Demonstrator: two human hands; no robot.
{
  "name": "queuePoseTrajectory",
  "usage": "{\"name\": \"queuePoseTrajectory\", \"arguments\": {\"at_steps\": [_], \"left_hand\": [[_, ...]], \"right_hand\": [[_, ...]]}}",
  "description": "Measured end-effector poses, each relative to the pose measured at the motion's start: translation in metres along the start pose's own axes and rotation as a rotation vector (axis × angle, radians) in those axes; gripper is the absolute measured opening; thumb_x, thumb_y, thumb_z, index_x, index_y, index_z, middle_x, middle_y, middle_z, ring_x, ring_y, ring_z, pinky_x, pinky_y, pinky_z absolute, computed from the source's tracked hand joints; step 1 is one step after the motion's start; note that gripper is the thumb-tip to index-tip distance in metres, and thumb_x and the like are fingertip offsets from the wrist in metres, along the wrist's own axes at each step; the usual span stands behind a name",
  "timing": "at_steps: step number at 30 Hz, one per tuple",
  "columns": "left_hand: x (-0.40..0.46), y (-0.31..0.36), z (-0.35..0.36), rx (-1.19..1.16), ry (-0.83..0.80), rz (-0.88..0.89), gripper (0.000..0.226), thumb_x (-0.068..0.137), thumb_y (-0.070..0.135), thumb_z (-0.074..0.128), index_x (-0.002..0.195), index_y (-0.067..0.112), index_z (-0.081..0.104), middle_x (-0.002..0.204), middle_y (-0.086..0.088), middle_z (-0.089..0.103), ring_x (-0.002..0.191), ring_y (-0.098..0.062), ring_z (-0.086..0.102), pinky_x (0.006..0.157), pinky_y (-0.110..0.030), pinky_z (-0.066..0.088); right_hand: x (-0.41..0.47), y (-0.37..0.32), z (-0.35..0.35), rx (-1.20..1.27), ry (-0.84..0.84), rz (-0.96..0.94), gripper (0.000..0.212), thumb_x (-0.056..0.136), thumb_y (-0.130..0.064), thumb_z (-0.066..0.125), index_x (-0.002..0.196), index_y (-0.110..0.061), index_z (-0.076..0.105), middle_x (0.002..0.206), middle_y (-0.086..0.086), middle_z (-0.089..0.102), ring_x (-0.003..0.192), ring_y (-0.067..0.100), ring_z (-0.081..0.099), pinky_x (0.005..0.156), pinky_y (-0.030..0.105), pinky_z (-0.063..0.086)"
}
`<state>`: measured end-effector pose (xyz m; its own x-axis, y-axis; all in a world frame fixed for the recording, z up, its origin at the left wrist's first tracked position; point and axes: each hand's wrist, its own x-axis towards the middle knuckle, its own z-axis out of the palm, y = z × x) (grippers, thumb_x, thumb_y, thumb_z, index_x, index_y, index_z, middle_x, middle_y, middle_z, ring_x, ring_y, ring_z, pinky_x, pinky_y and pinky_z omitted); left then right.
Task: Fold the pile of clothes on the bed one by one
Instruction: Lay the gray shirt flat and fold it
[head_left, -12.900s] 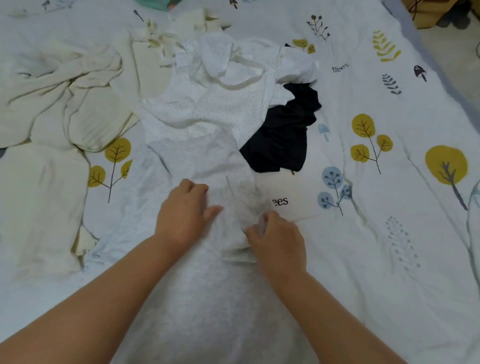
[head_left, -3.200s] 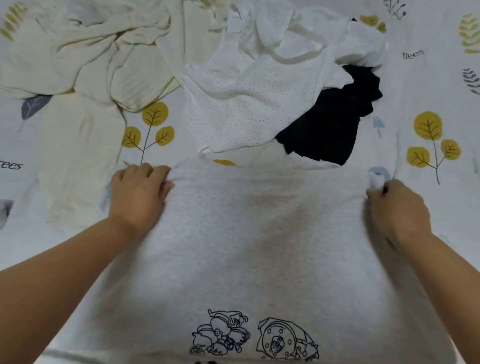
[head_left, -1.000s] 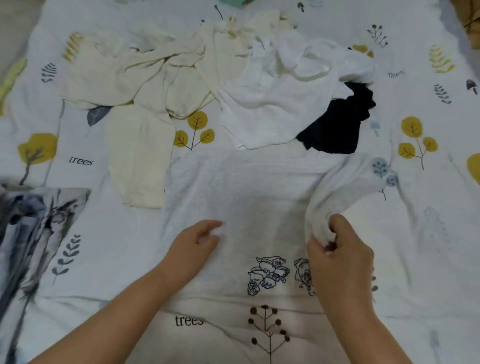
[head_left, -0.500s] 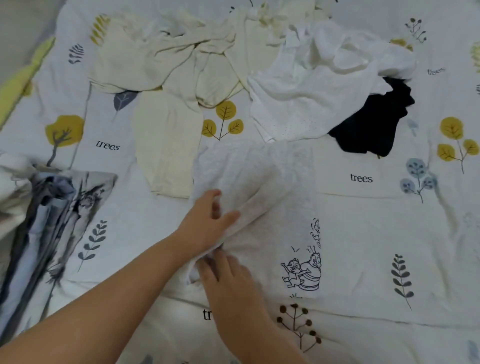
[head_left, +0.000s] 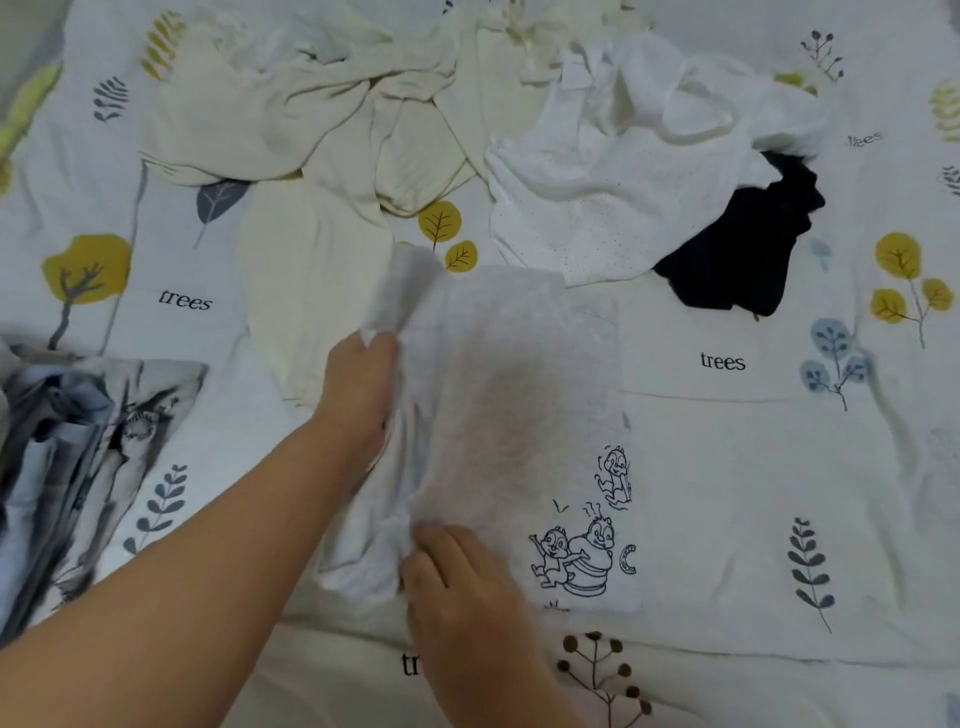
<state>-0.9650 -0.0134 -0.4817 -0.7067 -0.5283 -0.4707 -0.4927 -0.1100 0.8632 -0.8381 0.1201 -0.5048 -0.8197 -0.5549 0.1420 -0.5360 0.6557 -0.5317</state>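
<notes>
From the head camera, the grey T-shirt (head_left: 509, 415) lies flat on the bed sheet (head_left: 753, 519) in the middle of the bed, its right side folded to a straight edge, with a wide stretch of bare sheet beyond that edge. The left hand (head_left: 363, 384) grips the shirt's left sleeve, lifting it off the sheet, while the right hand (head_left: 457, 582) lies with fingers straight on the lower left part of the shirt. A cartoon chipmunk print (head_left: 582, 551) sits near the shirt's bottom right corner. Just above its top edge the unfolded pile crowds in: a cream garment (head_left: 322, 156), a white dotted garment (head_left: 597, 197) and a black garment (head_left: 743, 249). A grey-patterned fabric (head_left: 78, 457) lies at the left edge. The sheet carries leaf prints and the word "trees" in several places.
</notes>
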Motion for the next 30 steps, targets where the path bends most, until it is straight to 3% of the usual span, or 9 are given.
{"name": "queuePoseTrajectory", "arguments": {"at_steps": [4,7,11,16,21,24,26,28,30], "left_hand": [[0.005,-0.013,-0.015,0.341,-0.027,-0.085,0.05,0.084,0.045,0.052,0.11,0.003,0.053,0.108,-0.007,0.059,0.094,-0.024,0.057,0.08,-0.031,0.042],[0.006,-0.008,-0.013,0.473,-0.094,0.083,0.044,0.073,0.038,0.059,0.1,0.003,0.056,0.096,-0.007,0.063,0.089,-0.027,0.059,0.075,-0.037,0.047],[-0.003,-0.01,-0.021,0.66,0.072,0.165,0.02,0.091,0.023,0.051,0.103,0.007,0.045,0.082,-0.001,0.051,0.074,-0.021,0.05,0.058,-0.028,0.033],[-0.05,-0.042,-0.045,0.839,-0.047,0.011,0.076,0.083,0.045,0.06,0.138,0.003,0.028,0.133,-0.018,0.041,0.12,-0.034,0.045,0.095,-0.041,0.039],[-0.07,-0.06,-0.065,0.822,-0.233,-0.043,0.085,0.081,0.029,0.069,0.144,0.008,0.016,0.138,-0.012,0.044,0.122,-0.029,0.048,0.085,-0.027,0.038],[-0.071,-0.066,-0.078,0.631,-0.331,-0.102,0.083,0.077,0.021,0.074,0.143,0.014,0.023,0.128,0.002,0.049,0.118,-0.018,0.051,0.086,-0.02,0.038],[-0.076,-0.069,-0.084,0.536,-0.404,-0.106,0.089,0.073,0.019,0.077,0.144,0.02,0.023,0.13,0.01,0.05,0.115,-0.002,0.05,0.092,-0.015,0.039],[-0.083,-0.067,-0.084,0.47,-0.435,-0.085,0.091,0.073,0.011,0.077,0.143,0.028,0.021,0.125,0.022,0.049,0.104,0.017,0.05,0.084,-0.002,0.04],[-0.089,-0.064,-0.08,0.388,-0.414,-0.096,0.09,0.075,0.002,0.073,0.14,0.036,0.02,0.125,0.022,0.048,0.108,0.013,0.052,0.08,-0.003,0.044]], "right_hand": [[0.003,-0.005,0.001,-0.052,-0.303,0.042,0.027,0.058,-0.036,0.057,0.079,-0.025,0.068,0.099,-0.002,0.07,0.086,0.015,0.067,0.065,0.02,0.052],[0.004,0.011,-0.015,0.02,-0.127,0.068,0.029,0.066,-0.029,0.047,0.088,-0.022,0.065,0.099,0.002,0.069,0.091,0.015,0.062,0.077,0.025,0.05],[-0.002,0.055,-0.04,-0.023,0.102,0.472,0.035,0.077,-0.016,0.046,0.108,-0.013,0.063,0.114,0.014,0.06,0.108,0.02,0.044,0.09,0.032,0.039],[-0.016,0.083,-0.064,0.0,-0.074,0.795,0.047,0.09,-0.013,0.051,0.136,-0.014,0.043,0.134,0.007,0.042,0.12,0.022,0.041,0.099,0.032,0.036],[-0.026,0.09,-0.078,0.147,-0.154,0.731,0.054,0.09,0.0,0.039,0.139,-0.023,0.042,0.127,-0.002,0.055,0.112,0.015,0.052,0.092,0.023,0.038],[-0.039,0.1,-0.087,0.077,-0.226,0.554,0.08,0.076,0.015,0.047,0.136,-0.037,0.039,0.116,-0.005,0.056,0.104,0.013,0.053,0.087,0.018,0.036],[-0.05,0.11,-0.086,-0.044,-0.276,0.377,0.091,0.065,0.019,0.058,0.137,-0.033,0.042,0.117,0.0,0.053,0.103,0.014,0.048,0.086,0.024,0.039],[-0.057,0.116,-0.082,-0.114,-0.271,0.286,0.085,0.061,0.015,0.067,0.133,-0.026,0.05,0.121,0.006,0.049,0.106,0.018,0.046,0.087,0.03,0.041],[-0.057,0.121,-0.083,-0.117,-0.216,0.253,0.074,0.057,0.014,0.073,0.12,-0.024,0.062,0.121,0.011,0.051,0.107,0.023,0.048,0.085,0.034,0.044]]}}
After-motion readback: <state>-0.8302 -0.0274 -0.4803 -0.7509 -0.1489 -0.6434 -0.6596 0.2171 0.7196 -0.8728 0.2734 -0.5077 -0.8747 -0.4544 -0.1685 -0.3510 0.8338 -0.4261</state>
